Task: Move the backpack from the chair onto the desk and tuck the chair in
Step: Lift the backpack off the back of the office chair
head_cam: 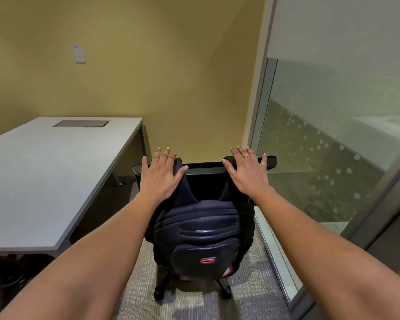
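Both hands, left hand [158, 175] and right hand [246, 170], are lying spread, each grip flat, on shoulder straps draped over the chair [206, 169] back, probably freeing the backpack [201, 236]; counter [51, 172] waiting left.

We stand near the chair [206, 168], which sits in the middle of the view with its backrest on the far side. The backpack [201, 234] hangs or leans against the near face of that backrest, its straps looped over the top rail. Our left hand [159, 175] lies flat on the left strap at the rail, and our right hand [245, 170] lies flat on the right strap. The desk [44, 181] stands to the left of the chair, just beside it. A hatch [80, 123] is set in the desk's far end. The wall [148, 65] lies behind both, with a switch plate [78, 53] on it above the desk. A glass partition [333, 135] runs along the right. Something lies under the desk's near corner, though we cannot tell what.
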Demonstrator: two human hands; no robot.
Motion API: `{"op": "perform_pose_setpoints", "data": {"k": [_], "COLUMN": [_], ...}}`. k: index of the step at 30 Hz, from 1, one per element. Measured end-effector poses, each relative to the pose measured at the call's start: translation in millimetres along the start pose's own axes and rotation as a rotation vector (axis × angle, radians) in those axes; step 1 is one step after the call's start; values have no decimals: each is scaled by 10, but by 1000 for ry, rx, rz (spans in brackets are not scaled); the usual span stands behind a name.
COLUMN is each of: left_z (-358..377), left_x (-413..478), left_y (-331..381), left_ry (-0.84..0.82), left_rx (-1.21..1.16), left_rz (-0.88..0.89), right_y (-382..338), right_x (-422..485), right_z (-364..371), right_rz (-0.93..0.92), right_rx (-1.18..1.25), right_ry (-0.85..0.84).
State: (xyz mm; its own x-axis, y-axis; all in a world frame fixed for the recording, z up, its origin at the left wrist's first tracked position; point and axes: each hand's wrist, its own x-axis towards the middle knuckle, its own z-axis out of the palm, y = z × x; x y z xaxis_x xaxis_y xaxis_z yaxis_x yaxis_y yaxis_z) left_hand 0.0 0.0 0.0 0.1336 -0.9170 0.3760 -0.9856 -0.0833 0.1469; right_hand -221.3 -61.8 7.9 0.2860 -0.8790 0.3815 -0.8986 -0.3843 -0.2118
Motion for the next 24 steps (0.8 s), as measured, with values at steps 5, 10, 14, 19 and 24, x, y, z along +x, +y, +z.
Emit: {"op": "perform_pose_setpoints", "data": {"k": [5,10,14,19,24], "left_z": [29,45,44,17,17], "left_x": [150,127,121,119,191], "left_y": [-16,-17,-3,11,107], "left_ry": [-37,24,35,19,-42], "left_rx": [-26,10,18,25,93], "left_rz": [71,114,112,113,53], "right_y": [70,84,118,240,392], "right_x": [93,78,124,328,609], "right_z": [134,236,189,9,-130], "right_rz": [-26,-39,-81,-231,-441], "right_rx": [-35,-23,-42,-34,26], "right_ry": [-32,67,36,-140,-361]}}
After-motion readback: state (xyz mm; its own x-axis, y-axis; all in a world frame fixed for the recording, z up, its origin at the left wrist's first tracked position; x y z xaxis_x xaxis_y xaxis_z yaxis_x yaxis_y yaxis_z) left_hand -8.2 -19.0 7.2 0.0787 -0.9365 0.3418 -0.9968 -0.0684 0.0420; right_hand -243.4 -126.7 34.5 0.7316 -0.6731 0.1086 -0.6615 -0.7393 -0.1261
